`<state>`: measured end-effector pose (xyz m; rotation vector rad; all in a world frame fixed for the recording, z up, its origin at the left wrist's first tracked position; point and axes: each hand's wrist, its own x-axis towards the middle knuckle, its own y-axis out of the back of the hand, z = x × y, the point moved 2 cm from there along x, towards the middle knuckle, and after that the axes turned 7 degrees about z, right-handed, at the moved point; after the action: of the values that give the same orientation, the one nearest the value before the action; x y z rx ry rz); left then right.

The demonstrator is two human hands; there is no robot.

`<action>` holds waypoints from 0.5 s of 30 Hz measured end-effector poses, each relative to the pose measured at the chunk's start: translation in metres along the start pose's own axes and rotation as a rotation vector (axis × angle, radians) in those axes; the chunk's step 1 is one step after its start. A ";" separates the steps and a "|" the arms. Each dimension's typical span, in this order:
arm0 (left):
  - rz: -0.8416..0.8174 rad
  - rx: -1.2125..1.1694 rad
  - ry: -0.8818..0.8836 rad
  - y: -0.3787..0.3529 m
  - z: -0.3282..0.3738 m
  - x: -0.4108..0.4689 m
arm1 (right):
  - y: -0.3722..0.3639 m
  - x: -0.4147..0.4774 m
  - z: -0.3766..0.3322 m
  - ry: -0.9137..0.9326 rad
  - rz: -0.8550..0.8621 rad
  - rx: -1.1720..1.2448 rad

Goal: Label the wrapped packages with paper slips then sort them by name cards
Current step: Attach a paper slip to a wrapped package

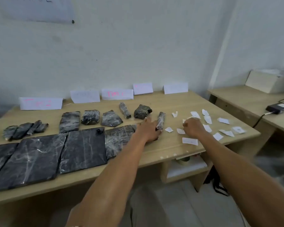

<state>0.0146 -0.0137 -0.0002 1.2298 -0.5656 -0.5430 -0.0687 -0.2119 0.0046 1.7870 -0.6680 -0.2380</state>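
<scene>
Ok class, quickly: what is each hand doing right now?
Left hand: open, fingers straight, touching the narrow wrapped package.
Right hand: fingers curled, pinching a paper slip.

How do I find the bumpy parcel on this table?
On the wooden desk, name cards stand along the back edge. Before the fourth card from the left lies the bumpy parcel, between two thin stick parcels. It alone is rounded and lumpy; others are flat or stick-like.
</scene>
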 end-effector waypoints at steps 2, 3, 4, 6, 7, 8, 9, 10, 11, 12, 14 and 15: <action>-0.015 0.038 0.002 -0.004 0.003 -0.005 | 0.002 -0.003 0.007 -0.020 0.001 0.009; 0.002 0.046 -0.004 -0.006 0.004 -0.006 | 0.001 -0.003 0.010 -0.017 -0.002 0.011; 0.029 0.048 -0.010 -0.009 0.004 -0.009 | 0.003 -0.007 0.010 -0.030 -0.012 0.006; 0.066 0.036 -0.020 -0.012 0.003 -0.009 | 0.001 -0.004 0.010 -0.032 -0.004 0.029; 0.077 0.039 -0.022 -0.013 0.002 -0.009 | 0.001 -0.002 0.010 -0.035 0.005 0.044; 0.089 0.044 -0.020 -0.015 0.000 -0.008 | 0.003 -0.004 0.008 -0.047 0.017 0.062; 0.097 0.044 -0.019 -0.017 0.000 -0.010 | 0.003 -0.004 0.008 -0.063 0.016 0.081; 0.103 0.047 -0.020 -0.018 0.001 -0.011 | 0.004 -0.005 0.006 -0.070 0.010 0.090; 0.105 0.046 -0.019 -0.018 0.001 -0.012 | 0.005 -0.006 0.004 -0.059 0.003 0.087; 0.102 0.048 -0.017 -0.018 0.002 -0.012 | 0.007 -0.009 0.001 -0.054 0.007 0.099; 0.100 0.046 -0.014 -0.018 0.001 -0.012 | 0.008 -0.012 -0.001 -0.032 0.030 0.138; 0.096 0.045 -0.015 -0.018 0.002 -0.012 | 0.008 -0.012 0.000 -0.012 0.034 0.125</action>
<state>0.0034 -0.0115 -0.0184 1.2352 -0.6486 -0.4610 -0.0812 -0.2066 0.0099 1.8934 -0.7347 -0.1871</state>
